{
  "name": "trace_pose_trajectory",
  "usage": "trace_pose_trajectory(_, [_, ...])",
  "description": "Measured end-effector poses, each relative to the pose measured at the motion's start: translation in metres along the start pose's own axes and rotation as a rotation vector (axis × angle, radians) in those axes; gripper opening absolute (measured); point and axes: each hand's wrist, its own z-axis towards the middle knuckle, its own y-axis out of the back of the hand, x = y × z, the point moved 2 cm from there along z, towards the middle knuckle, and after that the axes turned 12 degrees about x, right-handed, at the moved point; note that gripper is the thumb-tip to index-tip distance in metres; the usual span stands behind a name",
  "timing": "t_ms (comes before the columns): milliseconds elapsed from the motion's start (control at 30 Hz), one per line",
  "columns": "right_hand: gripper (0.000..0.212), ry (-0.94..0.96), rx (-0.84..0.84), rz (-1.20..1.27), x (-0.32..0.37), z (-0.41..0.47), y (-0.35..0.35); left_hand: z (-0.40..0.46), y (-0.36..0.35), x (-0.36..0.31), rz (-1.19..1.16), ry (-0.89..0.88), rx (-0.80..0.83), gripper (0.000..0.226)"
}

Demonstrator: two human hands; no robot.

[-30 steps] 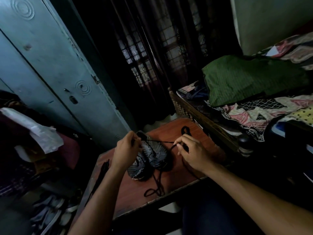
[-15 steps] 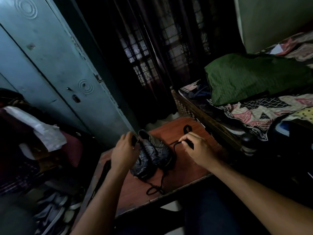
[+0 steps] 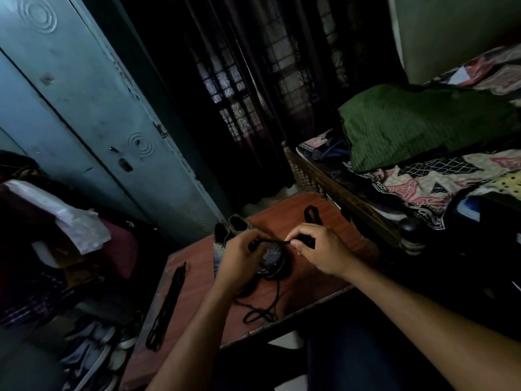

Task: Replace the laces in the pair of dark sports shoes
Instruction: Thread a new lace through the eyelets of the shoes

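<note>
Lying on the reddish tabletop (image 3: 298, 280) straight ahead of the person, the pair of dark sports shoes (image 3: 270, 256) sat side by side, their long axes running away from the body toward the far left corner, heels at the far end and toes nearer the front edge. Both hands met right over the shoes. The left hand (image 3: 239, 262) curled over the nearer shoe and covered most of it; it seemed to grip the upper or the lace there, though the dim light hid the exact hold. The right hand (image 3: 321, 251) pinched the black lace (image 3: 275, 294) just beside the shoe's right flank, and a short taut run of lace bridged the two hands across the shoe. From there the lace trailed down to a loose tangle near the front edge. Judging by this, the coming pull would go sideways to the right, across the shoe's axis, with the right hand nearer the free end. Another lace bundle (image 3: 166, 306) lay well apart on the left, and a further black loop (image 3: 311, 215) lay beyond the right hand.
</note>
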Motion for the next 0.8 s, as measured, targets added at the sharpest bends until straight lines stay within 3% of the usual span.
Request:
trace_pose_trajectory(100, [0.009, -0.020, 0.016, 0.007, -0.003, -0.001, -0.003, -0.004, 0.011, 0.009, 0.094, 0.076, -0.119, 0.012])
trace_pose_trajectory(533, [0.009, -0.081, -0.035, -0.030, -0.012, -0.005, 0.000, -0.017, 0.036, 0.035, 0.197, 0.329, -0.294, 0.006])
trace_pose_trajectory(633, [0.009, -0.084, -0.043, -0.034, -0.014, -0.005, 0.001, -0.016, 0.034, 0.037, 0.320, 0.388, -0.128, 0.010])
trace_pose_trajectory(733, [0.008, -0.071, 0.009, -0.062, -0.012, -0.005, -0.003, -0.012, 0.020, 0.026, 0.317, 0.232, 0.229, 0.070])
trace_pose_trajectory(800, [0.007, -0.058, 0.053, -0.074, -0.007, -0.004, -0.007, -0.009, 0.005, 0.005, 0.096, 0.065, 0.343, 0.079])
